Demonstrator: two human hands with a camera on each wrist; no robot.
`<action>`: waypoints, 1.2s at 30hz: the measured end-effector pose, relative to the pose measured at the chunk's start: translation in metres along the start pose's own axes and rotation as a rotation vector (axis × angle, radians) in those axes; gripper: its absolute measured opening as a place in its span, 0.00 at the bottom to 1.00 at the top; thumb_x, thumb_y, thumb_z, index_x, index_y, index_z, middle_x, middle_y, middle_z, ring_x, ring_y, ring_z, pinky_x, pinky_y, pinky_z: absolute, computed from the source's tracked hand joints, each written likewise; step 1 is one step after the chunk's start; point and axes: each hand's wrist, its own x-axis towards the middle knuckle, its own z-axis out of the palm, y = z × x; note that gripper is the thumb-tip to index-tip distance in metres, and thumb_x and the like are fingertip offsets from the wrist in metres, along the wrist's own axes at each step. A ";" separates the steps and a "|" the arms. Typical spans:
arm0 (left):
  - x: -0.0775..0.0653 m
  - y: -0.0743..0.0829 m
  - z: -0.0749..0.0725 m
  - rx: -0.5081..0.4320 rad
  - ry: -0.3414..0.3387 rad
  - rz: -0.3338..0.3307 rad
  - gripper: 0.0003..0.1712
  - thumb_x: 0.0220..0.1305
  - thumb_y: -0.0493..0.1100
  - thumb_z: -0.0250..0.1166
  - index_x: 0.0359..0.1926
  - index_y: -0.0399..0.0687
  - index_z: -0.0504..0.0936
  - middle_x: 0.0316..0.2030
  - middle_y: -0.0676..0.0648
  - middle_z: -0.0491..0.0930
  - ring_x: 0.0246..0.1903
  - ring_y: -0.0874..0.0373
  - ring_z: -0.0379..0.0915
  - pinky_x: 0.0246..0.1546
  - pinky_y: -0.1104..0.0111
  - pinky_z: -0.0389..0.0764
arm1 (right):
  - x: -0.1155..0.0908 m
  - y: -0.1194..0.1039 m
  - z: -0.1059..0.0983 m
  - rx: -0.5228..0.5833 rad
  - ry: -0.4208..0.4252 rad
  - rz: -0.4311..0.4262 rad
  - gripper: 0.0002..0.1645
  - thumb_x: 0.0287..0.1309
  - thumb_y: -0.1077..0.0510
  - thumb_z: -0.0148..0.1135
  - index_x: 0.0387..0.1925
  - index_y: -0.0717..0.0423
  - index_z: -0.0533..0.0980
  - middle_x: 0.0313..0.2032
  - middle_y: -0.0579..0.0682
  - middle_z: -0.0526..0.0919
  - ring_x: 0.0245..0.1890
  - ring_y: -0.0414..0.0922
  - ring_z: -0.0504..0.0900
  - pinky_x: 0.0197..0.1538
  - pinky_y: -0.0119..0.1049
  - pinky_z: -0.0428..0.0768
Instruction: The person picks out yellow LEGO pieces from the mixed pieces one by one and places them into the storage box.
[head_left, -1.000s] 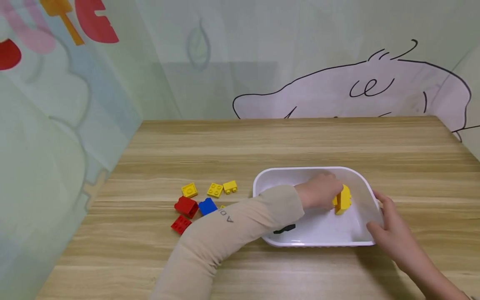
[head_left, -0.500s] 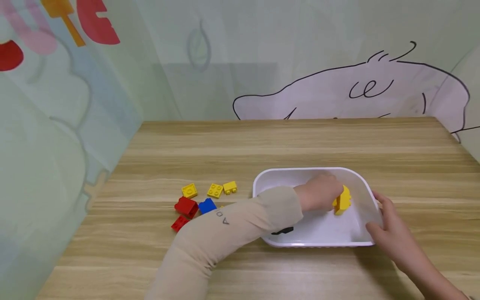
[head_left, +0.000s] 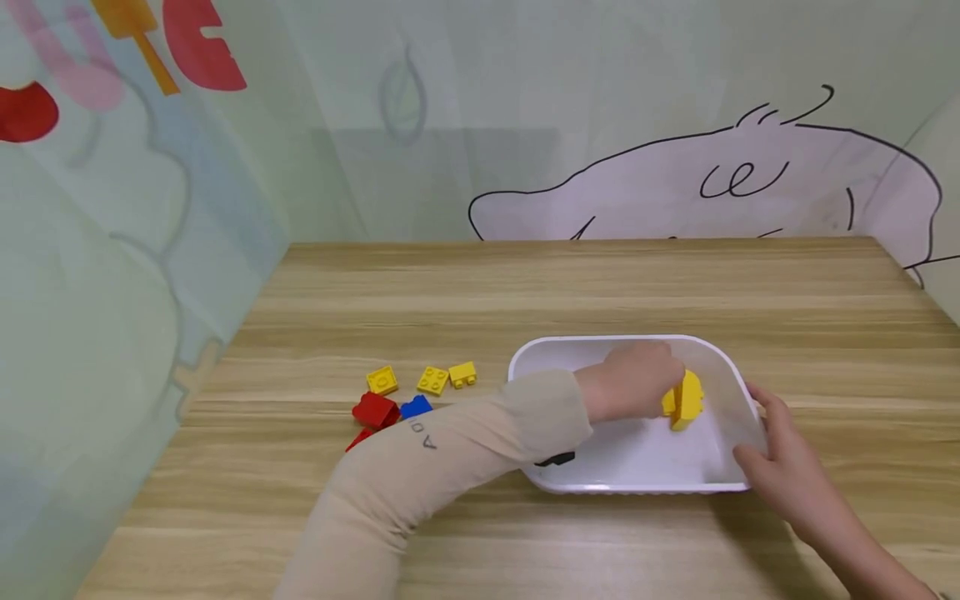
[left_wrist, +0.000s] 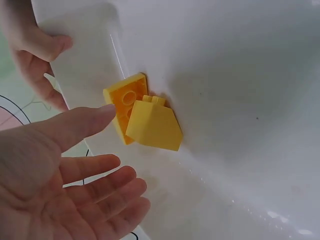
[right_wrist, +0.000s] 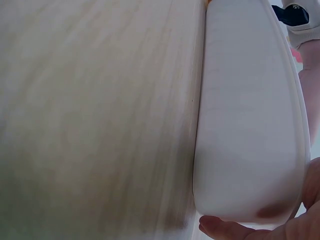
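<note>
As a person's right hand (head_left: 783,458) grips one end of a white tray (head_left: 652,462) on a wooden counter (head_left: 525,292), the left hand (head_left: 637,379), fingers loosely extended and released, hovers beside two yellow blocks (left_wrist: 155,125) inside; assorted colored bricks (head_left: 375,411) lie left of the tray.

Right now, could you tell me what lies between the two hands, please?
The head view shows two yellow bricks, then a bare stretch of the white bin.

Blks (head_left: 373,411) L of tub (head_left: 637,488), some maybe touching
</note>
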 end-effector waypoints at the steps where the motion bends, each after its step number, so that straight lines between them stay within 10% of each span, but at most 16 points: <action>1: -0.001 -0.001 -0.001 -0.004 0.000 -0.002 0.16 0.52 0.44 0.62 0.44 0.49 0.77 0.34 0.54 0.72 0.32 0.63 0.63 0.31 0.78 0.67 | 0.000 0.000 0.000 0.002 0.000 0.001 0.39 0.51 0.71 0.47 0.62 0.68 0.43 0.49 0.82 0.62 0.44 0.68 0.69 0.40 0.58 0.73; 36: -0.039 -0.031 -0.020 0.025 0.024 -0.092 0.21 0.52 0.48 0.63 0.46 0.44 0.73 0.36 0.51 0.73 0.31 0.61 0.67 0.25 0.74 0.72 | 0.000 0.000 0.000 -0.001 -0.006 0.001 0.39 0.50 0.72 0.46 0.62 0.69 0.42 0.50 0.81 0.62 0.44 0.67 0.68 0.39 0.57 0.73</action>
